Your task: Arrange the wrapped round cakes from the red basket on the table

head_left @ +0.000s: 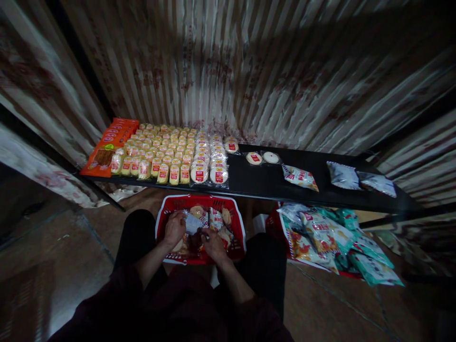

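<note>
Both hands are inside a red basket [162,216] with a white rim, between my knees. My left hand [175,228] has its fingers curled at the edge of a pale, shiny packet [193,223] and appears to grip it. Close to the packet's lower right, my right hand [214,243] is closed, beside something dark [195,239] that is too dim to name. Around the hands lie round wrapped biscuits [227,216] and a red-and-white snack bag [215,217]. The hands hide part of the contents.
A black shelf [263,183] spans the front. On it stand rows of small yellow wrapped cakes [162,156], round biscuit packs [218,175], an orange bag [110,147] and several snack bags [300,177]. A second basket [276,225] at right overflows with bags [320,232].
</note>
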The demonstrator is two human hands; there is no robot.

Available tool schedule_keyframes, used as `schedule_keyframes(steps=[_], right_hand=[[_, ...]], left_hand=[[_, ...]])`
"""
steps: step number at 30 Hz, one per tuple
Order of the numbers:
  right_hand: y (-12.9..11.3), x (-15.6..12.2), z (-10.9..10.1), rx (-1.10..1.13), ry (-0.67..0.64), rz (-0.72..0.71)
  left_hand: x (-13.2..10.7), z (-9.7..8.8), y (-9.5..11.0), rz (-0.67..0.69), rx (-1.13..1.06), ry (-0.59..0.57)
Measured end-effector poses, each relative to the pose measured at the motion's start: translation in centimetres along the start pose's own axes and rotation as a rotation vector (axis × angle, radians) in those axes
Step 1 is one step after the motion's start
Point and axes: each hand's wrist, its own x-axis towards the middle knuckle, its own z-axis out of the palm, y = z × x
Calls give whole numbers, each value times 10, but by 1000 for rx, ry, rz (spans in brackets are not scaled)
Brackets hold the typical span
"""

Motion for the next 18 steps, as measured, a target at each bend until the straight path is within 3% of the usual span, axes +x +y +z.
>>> schedule_keyframes(steps=[4, 7, 11, 18], right_hand=[[2, 0, 2, -44, -138, 84], [-2, 1, -1, -54, -339, 123], [-5, 2, 0, -74, -548, 69], [-2, 6, 6, -70, -651, 128]], left_hand=[[-1, 2, -7, -107, 150, -27], [-2, 3, -8, -185, 263, -175], [0, -1, -10, -210, 387, -359], [-5, 5, -19, -193, 313, -531]])
